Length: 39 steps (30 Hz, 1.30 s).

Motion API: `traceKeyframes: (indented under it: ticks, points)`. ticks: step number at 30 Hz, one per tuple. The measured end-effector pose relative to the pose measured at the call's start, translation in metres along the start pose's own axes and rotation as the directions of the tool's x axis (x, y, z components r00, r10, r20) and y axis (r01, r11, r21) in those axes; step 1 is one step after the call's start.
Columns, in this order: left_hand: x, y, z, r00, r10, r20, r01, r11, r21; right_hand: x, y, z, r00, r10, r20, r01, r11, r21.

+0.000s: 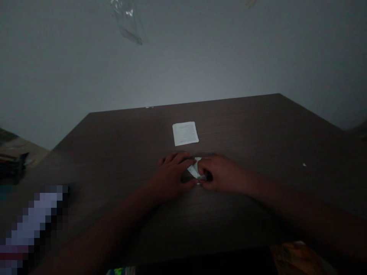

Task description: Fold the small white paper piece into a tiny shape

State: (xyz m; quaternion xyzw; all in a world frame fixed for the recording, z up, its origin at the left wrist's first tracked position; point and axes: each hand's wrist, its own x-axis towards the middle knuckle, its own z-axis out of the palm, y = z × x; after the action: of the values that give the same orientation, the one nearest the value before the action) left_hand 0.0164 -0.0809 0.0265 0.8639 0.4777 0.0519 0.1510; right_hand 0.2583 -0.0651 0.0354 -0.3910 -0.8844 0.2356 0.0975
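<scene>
A small folded piece of printed paper (194, 170) lies on the dark wooden table between my hands, partly covered by them. My left hand (173, 173) holds its left side down, with the index fingertip and thumb at its edges and the other fingers resting on the table. My right hand (219, 172) grips the right side, fingers curled and thumb at the near edge. Just beyond my hands sits a stack of square printed paper sheets (185, 133). Dim light hides the exact folds.
The table (243, 126) stands against a pale wall (200, 57). A tiny white scrap (304, 164) lies at the right. A clear plastic bag (127, 23) hangs on the wall. At the lower left is a blurred-out pale object (37, 217).
</scene>
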Motion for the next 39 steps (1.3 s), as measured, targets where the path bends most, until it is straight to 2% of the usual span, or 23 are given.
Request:
traceKeyframes:
  ticks: [6,15,20,33,39]
  points:
    - [0.001,-0.004,0.000,1.000,0.014,0.014,-0.013,1.000,-0.026,0.000,-0.003,-0.001,0.999,0.036,0.028,-0.035,0.999,-0.014]
    - [0.001,-0.002,-0.001,1.000,-0.004,0.018,0.004,1.000,-0.016,0.003,-0.001,0.000,0.999,0.043,-0.015,-0.043,0.999,-0.021]
    - [0.001,-0.002,-0.002,0.999,-0.009,0.031,0.009,1.000,-0.019,0.007,0.007,0.001,0.993,0.109,-0.054,-0.112,0.993,-0.045]
    - [0.002,-0.001,-0.003,1.000,-0.005,0.023,0.005,1.000,-0.019,0.016,0.029,0.008,0.976,0.147,-0.163,-0.151,0.989,-0.009]
    - [0.001,0.002,-0.005,1.000,-0.007,0.015,0.007,1.000,-0.025,0.024,0.037,0.005,0.960,0.207,-0.190,-0.214,0.977,-0.014]
